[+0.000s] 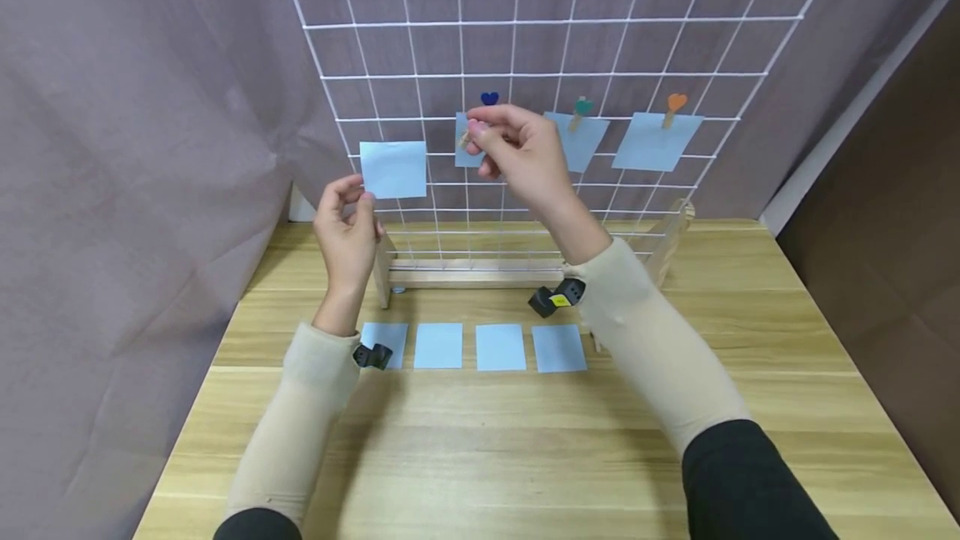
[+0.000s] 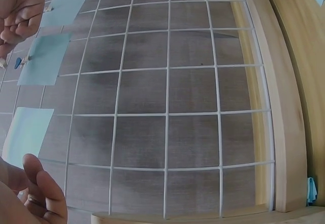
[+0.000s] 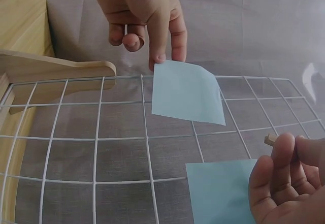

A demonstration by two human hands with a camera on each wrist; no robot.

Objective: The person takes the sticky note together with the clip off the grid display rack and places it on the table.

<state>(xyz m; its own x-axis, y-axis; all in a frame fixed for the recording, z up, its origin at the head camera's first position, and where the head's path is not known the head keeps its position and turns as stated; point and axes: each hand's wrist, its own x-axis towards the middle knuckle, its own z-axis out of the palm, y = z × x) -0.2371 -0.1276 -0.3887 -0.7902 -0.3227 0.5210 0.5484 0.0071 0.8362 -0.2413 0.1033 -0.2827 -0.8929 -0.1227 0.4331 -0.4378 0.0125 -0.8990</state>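
Observation:
My left hand (image 1: 347, 232) pinches a blue paper note (image 1: 393, 170) by its lower left corner, holding it against the left part of a white wire grid (image 1: 489, 23). In the right wrist view the note (image 3: 185, 92) tilts a little and its far corner bends. My right hand (image 1: 531, 158) pinches a small wooden clothespin (image 3: 270, 140), mostly hidden by the fingers. Behind that hand hangs another blue note (image 1: 465, 158) under a dark blue heart clip (image 1: 490, 98). Two further notes hang to the right, under a green heart clip (image 1: 582, 107) and an orange heart clip (image 1: 677, 103).
The grid stands upright in a wooden base (image 1: 472, 275) on a wooden table (image 1: 480, 448). Several blue notes (image 1: 500, 347) lie in a row before it. A grey cloth (image 1: 150, 148) hangs behind and to the left; a brown panel (image 1: 885, 215) stands at the right.

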